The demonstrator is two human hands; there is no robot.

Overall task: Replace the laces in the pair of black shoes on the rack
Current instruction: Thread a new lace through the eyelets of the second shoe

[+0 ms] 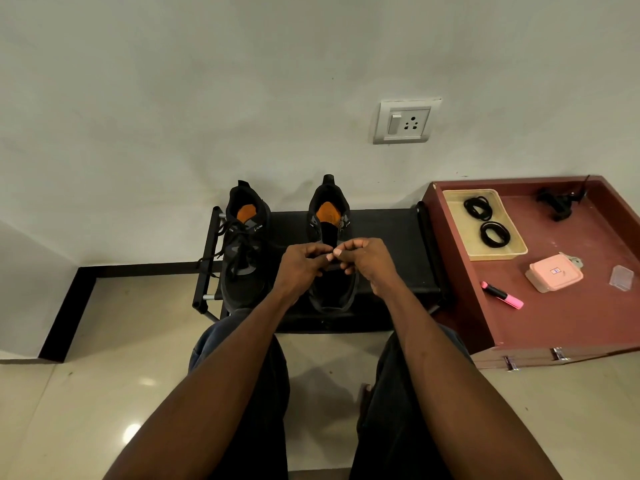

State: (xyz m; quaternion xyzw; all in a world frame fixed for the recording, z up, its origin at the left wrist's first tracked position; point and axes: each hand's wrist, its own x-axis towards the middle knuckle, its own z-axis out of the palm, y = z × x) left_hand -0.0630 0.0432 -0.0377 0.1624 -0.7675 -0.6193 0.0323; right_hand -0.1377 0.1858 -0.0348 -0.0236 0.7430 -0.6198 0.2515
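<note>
Two black shoes with orange insoles stand on a low black rack (388,244), toes toward me. The left shoe (244,251) has loosened black laces hanging over the rack's left side. The right shoe (330,216) shows a bare tongue with no lace visible across its upper part. My left hand (303,265) and my right hand (365,259) meet over the right shoe's middle, fingers curled, pinching a black lace (330,267) between them. Two coiled black laces (486,220) lie in a beige tray (509,249) to the right.
The tray sits in a maroon wooden drawer (554,313) on the floor beside the rack, with a pink box (554,271), a pink highlighter (502,295), a clear packet and a black clip. A wall socket (403,121) is above. My knees are below the rack.
</note>
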